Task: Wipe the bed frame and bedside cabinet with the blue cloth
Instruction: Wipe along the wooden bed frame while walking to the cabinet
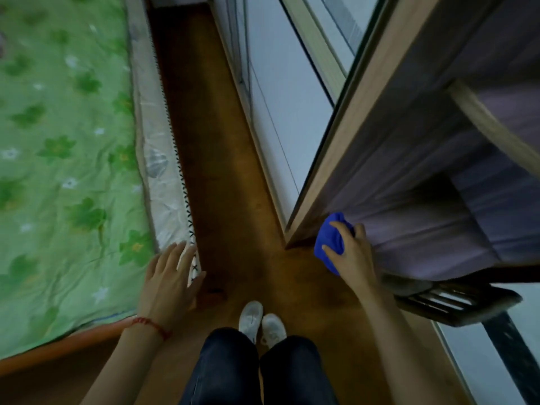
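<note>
From the head view, the right hand (349, 252) grips a bunched bright blue cloth (330, 241), fingers curled over it, pressing it against the lower front corner of the purple-grey wooden cabinet (409, 176). Left of the cabinet, across the brown floor (222, 171), the left hand (171, 279) rests with fingers straight and slightly spread on the corner of the green floral mattress (64, 141), above the orange bed frame edge (58, 349).

A home bedroom: a bed (58, 171) with green floral sheet, wooden floor (233, 229).
</note>
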A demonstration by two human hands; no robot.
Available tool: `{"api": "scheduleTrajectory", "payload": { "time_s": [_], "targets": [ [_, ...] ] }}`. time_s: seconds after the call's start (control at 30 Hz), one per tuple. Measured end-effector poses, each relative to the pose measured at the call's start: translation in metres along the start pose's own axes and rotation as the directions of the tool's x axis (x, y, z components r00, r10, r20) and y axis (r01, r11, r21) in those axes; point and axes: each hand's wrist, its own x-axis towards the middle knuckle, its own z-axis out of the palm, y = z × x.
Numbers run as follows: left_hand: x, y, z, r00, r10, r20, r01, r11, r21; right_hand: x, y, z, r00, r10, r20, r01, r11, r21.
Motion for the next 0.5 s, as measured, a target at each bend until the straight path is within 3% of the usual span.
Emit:
{"api": "scheduleTrajectory", "payload": {
  "time_s": [0.13, 0.23, 0.5],
  "targets": [
    [-0.045, -0.012, -0.008, 0.986, -0.168, -0.024, 0.167, 0.986, -0.024, -0.015, -0.036, -0.006, 0.988, -0.151, 0.028, 0.153, 0.983, -0.105],
    [-0.080, -0.022, -0.007, 0.955, -0.296, -0.014, 0.296, 0.955, -0.029, -0.020, -0.065, -0.003, 0.956, -0.260, 0.136, 0.274, 0.957, -0.094],
    [-0.171, -0.067, 0.003, 0.810, -0.582, -0.070, 0.568, 0.809, -0.152, -0.033, -0.161, 0.027, 0.772, -0.539, 0.338, 0.616, 0.765, -0.186]
  ]
}}
